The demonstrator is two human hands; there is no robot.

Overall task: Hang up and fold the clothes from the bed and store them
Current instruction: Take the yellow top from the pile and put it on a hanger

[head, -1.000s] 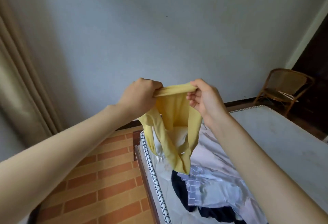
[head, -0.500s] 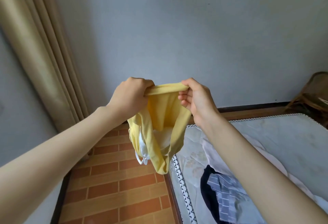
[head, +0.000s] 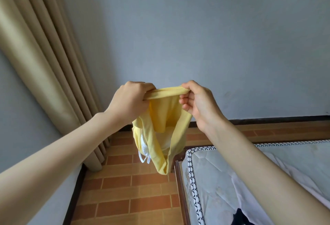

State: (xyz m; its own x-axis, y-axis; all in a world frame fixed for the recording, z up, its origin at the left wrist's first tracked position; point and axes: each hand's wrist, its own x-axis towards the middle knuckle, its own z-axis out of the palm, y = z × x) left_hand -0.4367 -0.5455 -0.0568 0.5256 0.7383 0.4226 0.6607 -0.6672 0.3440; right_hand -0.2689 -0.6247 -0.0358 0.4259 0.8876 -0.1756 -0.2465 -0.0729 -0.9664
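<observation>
In the head view, the yellow garment [head: 163,126] hangs in the middle of the frame, held up in the air. It is over the brick floor [head: 125,189], just left of the bed [head: 232,180] corner.

The left hand [head: 132,100] grips the left end of the top band. Its fingers are curled tight around the cloth. The right hand [head: 198,101] pinches the right end of the same band between thumb and fingers [head: 184,100]. The two hands are near each other, at about the same height.

The band runs left to right between the hands, a little higher on the right. The rest of the garment hangs straight down below the fingers. Some white cloth [head: 144,146] peeks out low on its left side. Both hands are just as near to it, so I think either one could start the fold.

Count: one yellow garment, two hands, one bed. On the bed, at the lower right of the frame, lie a white cloth [head: 253,180] and a bit of dark cloth [head: 239,215]. One curtain [head: 35,55] hangs at the upper left.
</observation>
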